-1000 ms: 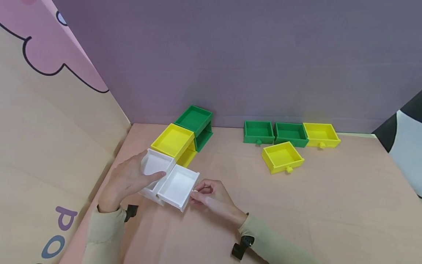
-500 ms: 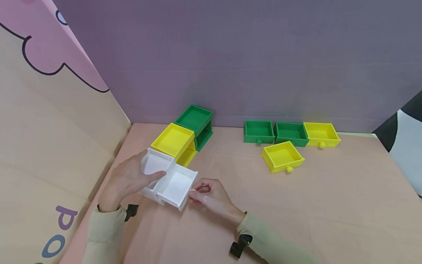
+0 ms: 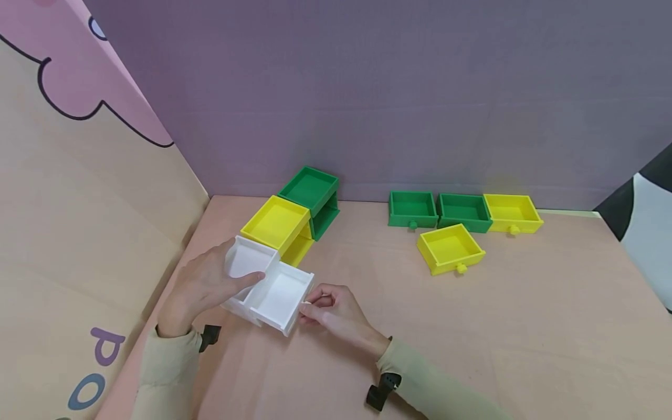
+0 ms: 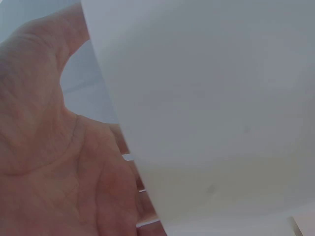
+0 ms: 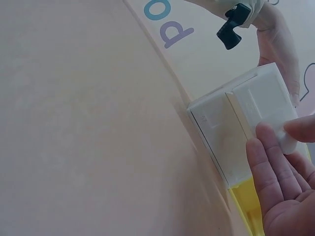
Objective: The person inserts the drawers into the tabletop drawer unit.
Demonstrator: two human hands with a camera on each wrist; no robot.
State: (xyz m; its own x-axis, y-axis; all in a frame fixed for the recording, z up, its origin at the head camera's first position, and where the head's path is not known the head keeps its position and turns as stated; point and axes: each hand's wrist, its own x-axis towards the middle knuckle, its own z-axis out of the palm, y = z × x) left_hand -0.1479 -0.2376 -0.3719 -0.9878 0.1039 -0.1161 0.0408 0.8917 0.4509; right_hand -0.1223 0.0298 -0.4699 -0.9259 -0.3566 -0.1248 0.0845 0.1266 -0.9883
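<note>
A white drawer casing (image 3: 247,262) stands nearest me in a row with a yellow casing (image 3: 276,223) and a green casing (image 3: 310,189). My left hand (image 3: 207,286) grips the white casing from its left, thumb across the top; in the left wrist view the white wall (image 4: 206,98) hides the fingertips. A white drawer (image 3: 280,294) juts partway out of the casing's right side. My right hand (image 3: 338,312) pinches the drawer's front knob, best seen in the right wrist view as a white knob (image 5: 288,142) between thumb and fingers.
Along the back wall lie two green drawers, one on the left (image 3: 412,209) and one beside it (image 3: 464,212), then a yellow drawer (image 3: 511,213). Another yellow drawer (image 3: 451,251) sits askew in front of them. A printed side wall (image 3: 79,233) borders the left.
The white drawer has slid slightly left, deeper into its casing, and my right hand has moved with it. My left hand keeps its hold on the casing.
</note>
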